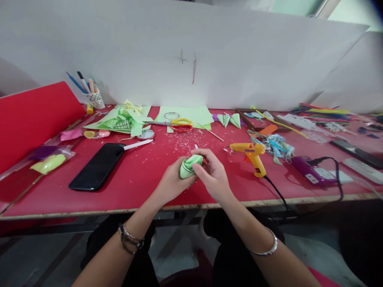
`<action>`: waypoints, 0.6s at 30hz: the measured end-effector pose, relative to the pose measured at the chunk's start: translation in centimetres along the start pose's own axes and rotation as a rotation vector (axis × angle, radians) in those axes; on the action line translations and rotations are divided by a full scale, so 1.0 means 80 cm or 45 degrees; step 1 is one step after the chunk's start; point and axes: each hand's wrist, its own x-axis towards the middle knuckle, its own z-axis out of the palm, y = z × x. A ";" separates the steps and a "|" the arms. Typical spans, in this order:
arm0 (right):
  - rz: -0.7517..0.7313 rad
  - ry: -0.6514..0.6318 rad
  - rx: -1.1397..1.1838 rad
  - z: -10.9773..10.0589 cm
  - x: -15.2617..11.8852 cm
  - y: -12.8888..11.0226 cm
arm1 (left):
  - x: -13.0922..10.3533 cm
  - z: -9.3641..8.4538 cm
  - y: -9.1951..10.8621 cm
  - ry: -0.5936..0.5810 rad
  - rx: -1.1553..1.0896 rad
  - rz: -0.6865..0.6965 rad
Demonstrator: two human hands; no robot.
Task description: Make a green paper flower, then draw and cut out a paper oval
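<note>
Between my hands, above the front part of the red table, is a folded light green paper piece (187, 168) with dark curved lines on it. My left hand (173, 180) is wrapped round its left and lower side. The fingers and thumb of my right hand (213, 173) close on its right side and upper edge. Small paper scraps (184, 142) lie scattered just beyond my hands. Farther back, scissors with yellow handles (181, 121) rest at the edge of light green sheets (191, 113). Small green paper cones (226, 120) lie to their right.
A black phone (97, 167) lies at the left. At the right are a yellow glue gun (249, 153) with a black cord, a purple box (315, 171) and tangled threads (278, 147). A pen cup (95, 99) stands at the back left, before a white wall panel (143, 52).
</note>
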 end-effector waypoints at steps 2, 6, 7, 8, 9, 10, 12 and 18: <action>-0.072 -0.055 0.018 -0.008 0.004 0.001 | 0.001 -0.008 0.000 -0.047 0.063 -0.004; -0.249 -0.226 -0.178 -0.026 0.012 -0.004 | 0.000 -0.025 0.002 -0.152 0.247 0.016; -0.271 -0.260 -0.236 -0.029 0.013 -0.006 | -0.001 -0.028 0.003 -0.177 0.283 0.025; -0.286 -0.290 -0.283 -0.031 0.014 -0.007 | -0.001 -0.030 0.004 -0.197 0.311 0.035; -0.298 -0.315 -0.318 -0.032 0.015 -0.009 | -0.002 -0.031 0.004 -0.210 0.330 0.048; -0.309 -0.334 -0.341 -0.034 0.015 -0.010 | -0.002 -0.032 0.004 -0.219 0.339 0.065; -0.320 -0.361 -0.369 -0.035 0.015 -0.011 | -0.003 -0.033 0.005 -0.227 0.351 0.098; -0.314 -0.419 -0.403 -0.036 0.013 -0.008 | -0.001 -0.033 0.008 -0.258 0.418 0.125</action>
